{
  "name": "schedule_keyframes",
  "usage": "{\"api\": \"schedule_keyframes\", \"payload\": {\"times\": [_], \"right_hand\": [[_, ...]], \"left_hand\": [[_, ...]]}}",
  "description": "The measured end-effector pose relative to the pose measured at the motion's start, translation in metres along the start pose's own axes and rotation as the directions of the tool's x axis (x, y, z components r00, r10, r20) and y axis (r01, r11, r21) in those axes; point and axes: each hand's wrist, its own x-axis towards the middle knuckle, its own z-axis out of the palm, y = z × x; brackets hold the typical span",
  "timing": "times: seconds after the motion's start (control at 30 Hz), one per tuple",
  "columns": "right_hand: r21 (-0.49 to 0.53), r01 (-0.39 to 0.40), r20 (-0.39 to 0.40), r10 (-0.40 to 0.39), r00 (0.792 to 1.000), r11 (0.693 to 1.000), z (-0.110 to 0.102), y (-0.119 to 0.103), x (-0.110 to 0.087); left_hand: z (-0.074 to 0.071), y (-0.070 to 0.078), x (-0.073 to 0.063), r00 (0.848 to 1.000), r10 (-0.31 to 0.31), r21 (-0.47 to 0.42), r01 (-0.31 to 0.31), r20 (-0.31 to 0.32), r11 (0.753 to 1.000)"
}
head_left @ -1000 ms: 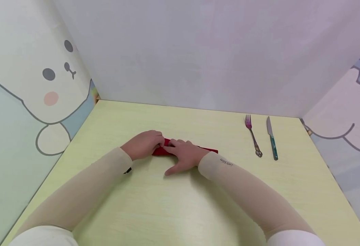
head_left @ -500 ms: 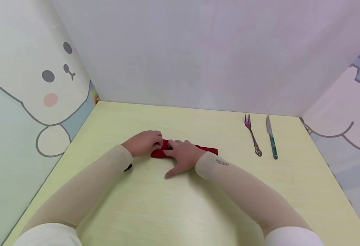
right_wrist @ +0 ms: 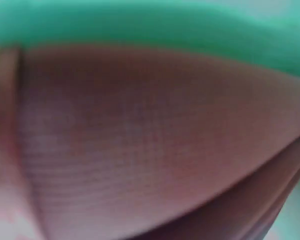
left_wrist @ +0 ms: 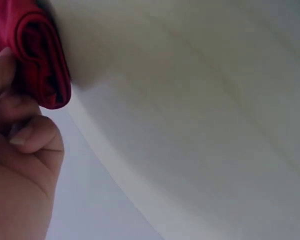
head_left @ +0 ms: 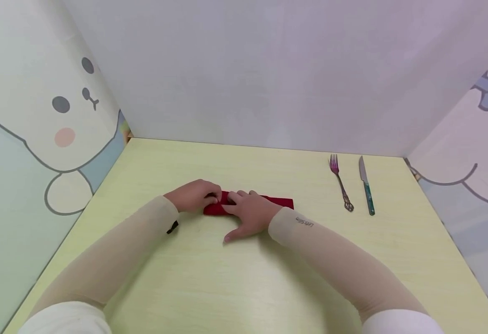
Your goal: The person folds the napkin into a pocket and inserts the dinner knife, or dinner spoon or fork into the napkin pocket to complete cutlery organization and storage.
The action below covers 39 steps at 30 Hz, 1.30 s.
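A red cloth, folded into a long narrow strip, lies across the middle of the table. At its left end my left hand has its fingers curled and pinches the fabric. In the left wrist view the end of the red cloth shows several rolled layers, with a fingertip against them. My right hand rests on the middle of the strip, fingers spread and thumb out on the table. The right wrist view is filled by a blurred stretch of sleeve or skin, so the fingers are hidden there.
To the right of the cloth lie a fork with an ornate handle and a knife with a green handle. Behind the pale table stands a plain curtain; printed cartoon hangings flank both sides.
My left fingers shift slightly at the cloth's left end, where its near edge has come a little closer. My right hand stays on the cloth. The head view has drifted slightly.
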Motion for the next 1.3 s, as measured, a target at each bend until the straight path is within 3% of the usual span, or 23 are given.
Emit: {"api": "schedule_keyframes", "payload": {"times": [0.13, 0.33, 0.57, 0.63, 0.87, 1.2, 1.3], "right_hand": [[0.0, 0.028, -0.023, -0.028, 0.999, 1.0, 0.002, 0.001, 0.0], [0.017, 0.04, -0.027, -0.04, 0.999, 0.999, 0.005, 0.002, -0.002], [0.061, 0.037, -0.019, -0.036, 0.999, 0.997, 0.004, 0.002, -0.006], [0.064, 0.039, -0.017, -0.038, 0.999, 0.997, 0.004, 0.001, -0.007], [0.079, 0.042, -0.013, -0.041, 0.999, 0.996, 0.004, -0.001, -0.008], [-0.008, 0.036, -0.019, -0.036, 0.999, 0.999, 0.009, -0.001, -0.037], [0.015, 0.036, -0.035, -0.035, 0.999, 0.999, 0.012, -0.001, -0.045]], "left_hand": [[0.0, -0.002, 0.005, 0.998, -0.017, 0.015, 0.016, 0.058, 1.0], [0.0, 0.001, 0.007, 0.995, 0.01, 0.059, -0.016, 0.101, 0.998], [-0.001, -0.001, -0.008, 0.996, -0.016, -0.085, 0.024, 0.092, 0.996], [0.0, -0.003, -0.01, 0.995, -0.03, -0.082, 0.038, 0.09, 0.996], [0.005, -0.004, -0.005, 0.996, -0.045, 0.103, 0.038, 0.071, 0.994], [0.001, 0.006, 0.007, 0.995, -0.07, 0.163, 0.058, 0.071, 0.985], [0.001, 0.01, 0.008, 0.996, -0.069, 0.208, 0.056, 0.055, 0.976]]}}
